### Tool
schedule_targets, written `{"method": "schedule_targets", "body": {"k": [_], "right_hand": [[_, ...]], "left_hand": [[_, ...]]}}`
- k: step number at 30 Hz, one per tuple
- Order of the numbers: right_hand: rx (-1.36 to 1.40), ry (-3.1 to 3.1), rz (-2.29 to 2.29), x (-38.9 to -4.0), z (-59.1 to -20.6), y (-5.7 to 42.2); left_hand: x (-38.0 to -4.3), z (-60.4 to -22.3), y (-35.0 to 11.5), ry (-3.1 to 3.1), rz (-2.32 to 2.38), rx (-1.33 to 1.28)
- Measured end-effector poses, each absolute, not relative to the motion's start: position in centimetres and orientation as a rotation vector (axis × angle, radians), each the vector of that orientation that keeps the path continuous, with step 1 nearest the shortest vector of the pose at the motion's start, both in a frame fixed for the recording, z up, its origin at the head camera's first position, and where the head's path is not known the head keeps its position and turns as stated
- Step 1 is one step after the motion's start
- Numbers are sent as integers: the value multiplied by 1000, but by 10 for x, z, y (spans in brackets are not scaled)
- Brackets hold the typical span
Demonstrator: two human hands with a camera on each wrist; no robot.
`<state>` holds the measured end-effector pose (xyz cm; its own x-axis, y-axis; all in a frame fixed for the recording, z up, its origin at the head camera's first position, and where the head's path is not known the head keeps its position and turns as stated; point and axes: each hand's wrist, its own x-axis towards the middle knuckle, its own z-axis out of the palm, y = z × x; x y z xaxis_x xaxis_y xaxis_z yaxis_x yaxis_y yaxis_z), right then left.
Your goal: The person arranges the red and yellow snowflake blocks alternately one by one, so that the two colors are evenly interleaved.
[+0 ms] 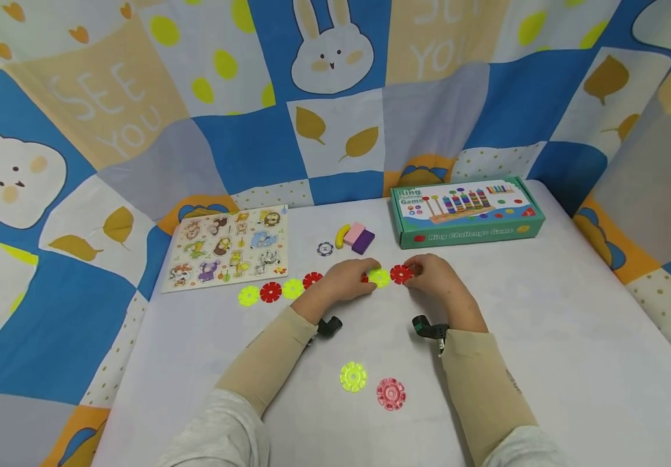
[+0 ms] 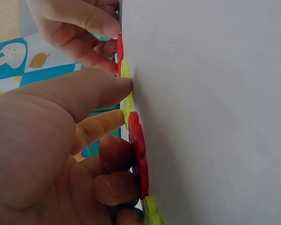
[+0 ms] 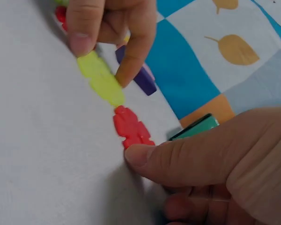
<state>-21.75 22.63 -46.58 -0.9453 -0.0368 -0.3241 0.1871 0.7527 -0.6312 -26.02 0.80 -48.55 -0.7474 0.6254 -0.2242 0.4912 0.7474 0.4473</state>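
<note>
A row of flower-shaped plastic discs, yellow-green and red by turns, runs across the white table; its left end is a yellow-green disc (image 1: 248,296). My left hand (image 1: 348,280) reaches over the row and covers part of it. Its thumb and a finger pinch a yellow-green flower disc (image 3: 100,77) near the right end. With thumb and fingers, my right hand (image 1: 435,277) pinches the red flower disc (image 3: 130,125) at that end. In the right wrist view these two discs meet edge to edge; whether they interlock I cannot tell.
Nearer the body lie a loose yellow-green disc (image 1: 353,377) and a pinkish-red disc (image 1: 391,394). Behind the hands are a patterned chip (image 1: 325,249), a yellow piece (image 1: 342,235), a pink block (image 1: 354,233) and a purple block (image 1: 363,242). An animal puzzle board (image 1: 227,250) and a green game box (image 1: 469,232) stand farther back.
</note>
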Motion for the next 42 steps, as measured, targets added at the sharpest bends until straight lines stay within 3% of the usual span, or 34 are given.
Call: {"method": "schedule_targets", "body": {"k": [25, 35, 42], "right_hand": [[79, 2567, -1108, -215, -464, 229], [7, 2715, -1121, -169, -417, 226], [-242, 2763, -1197, -126, -414, 193]], "left_hand": [[-259, -482, 40, 2600, 579, 907], [-253, -495, 45, 2566, 593, 941], [-259, -494, 45, 2592, 609, 904]]}}
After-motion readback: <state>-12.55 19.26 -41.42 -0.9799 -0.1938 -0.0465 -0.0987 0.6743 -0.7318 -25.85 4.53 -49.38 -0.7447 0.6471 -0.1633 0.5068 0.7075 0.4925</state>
